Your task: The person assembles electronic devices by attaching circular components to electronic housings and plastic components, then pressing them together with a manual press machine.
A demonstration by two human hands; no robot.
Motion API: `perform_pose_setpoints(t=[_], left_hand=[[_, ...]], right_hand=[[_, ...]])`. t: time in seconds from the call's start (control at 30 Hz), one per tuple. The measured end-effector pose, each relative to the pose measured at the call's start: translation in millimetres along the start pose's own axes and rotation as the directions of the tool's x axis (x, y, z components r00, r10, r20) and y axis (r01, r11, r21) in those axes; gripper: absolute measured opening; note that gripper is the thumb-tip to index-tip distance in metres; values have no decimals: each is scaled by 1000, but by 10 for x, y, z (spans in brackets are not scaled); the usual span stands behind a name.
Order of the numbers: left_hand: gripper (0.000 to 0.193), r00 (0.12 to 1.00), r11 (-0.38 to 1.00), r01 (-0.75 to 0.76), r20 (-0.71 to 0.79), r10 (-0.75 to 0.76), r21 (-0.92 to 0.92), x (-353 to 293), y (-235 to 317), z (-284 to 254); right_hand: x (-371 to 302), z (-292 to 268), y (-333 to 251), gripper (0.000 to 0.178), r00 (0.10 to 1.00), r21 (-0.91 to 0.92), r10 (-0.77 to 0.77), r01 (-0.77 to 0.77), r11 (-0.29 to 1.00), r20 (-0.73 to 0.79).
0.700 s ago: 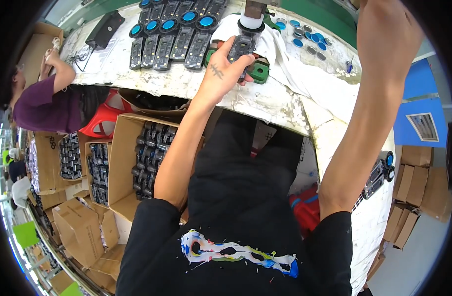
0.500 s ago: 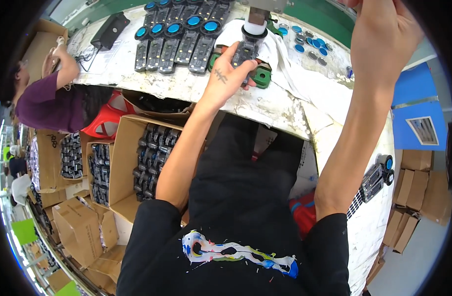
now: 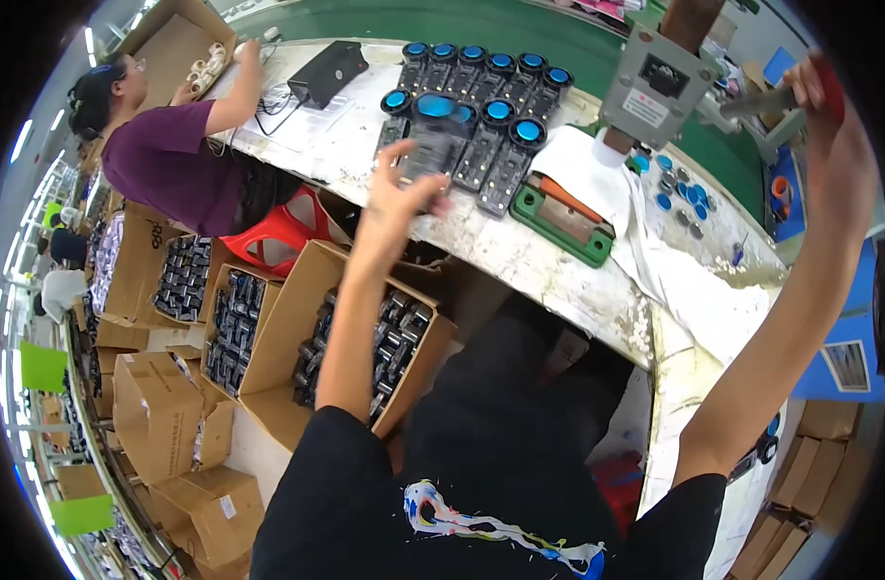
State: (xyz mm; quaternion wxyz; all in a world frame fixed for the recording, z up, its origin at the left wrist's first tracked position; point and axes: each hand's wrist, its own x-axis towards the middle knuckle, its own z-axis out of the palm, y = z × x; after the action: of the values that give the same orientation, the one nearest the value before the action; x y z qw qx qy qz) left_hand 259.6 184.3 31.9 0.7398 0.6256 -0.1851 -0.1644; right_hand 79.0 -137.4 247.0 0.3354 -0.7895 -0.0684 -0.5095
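Black controller (image 3: 431,145) gripped in left hand (image 3: 396,193) over surface (image 3: 520,261) | right hand (image 3: 829,106) holds lever handle (image 3: 761,101) far right | green fixture (image 3: 563,217) between

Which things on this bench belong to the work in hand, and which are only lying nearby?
In use: dark part with blue cap held by the left hand; press lever gripped by the right hand; green fixture; row of finished parts.

Lying about: loose blue caps; black box; cardboard cartons.
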Motion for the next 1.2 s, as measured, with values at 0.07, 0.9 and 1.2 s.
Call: perform_pose_setpoints(t=[0.07, 0.9, 1.2], left_hand=[[73, 979, 990, -96, -167, 112, 102, 399, 45, -336], [14, 722, 503, -690, 533, 441, 519, 95, -345, 922], [72, 331, 733, -678, 914, 234, 58, -2076, -766, 3999]], right_hand=[[3, 16, -22, 31, 992, 63, 112, -108, 992, -61], [55, 389, -178, 27, 968, -120, -126, 102, 988, -217], [153, 689, -67, 27, 892, 76, 178, -162, 984, -415]])
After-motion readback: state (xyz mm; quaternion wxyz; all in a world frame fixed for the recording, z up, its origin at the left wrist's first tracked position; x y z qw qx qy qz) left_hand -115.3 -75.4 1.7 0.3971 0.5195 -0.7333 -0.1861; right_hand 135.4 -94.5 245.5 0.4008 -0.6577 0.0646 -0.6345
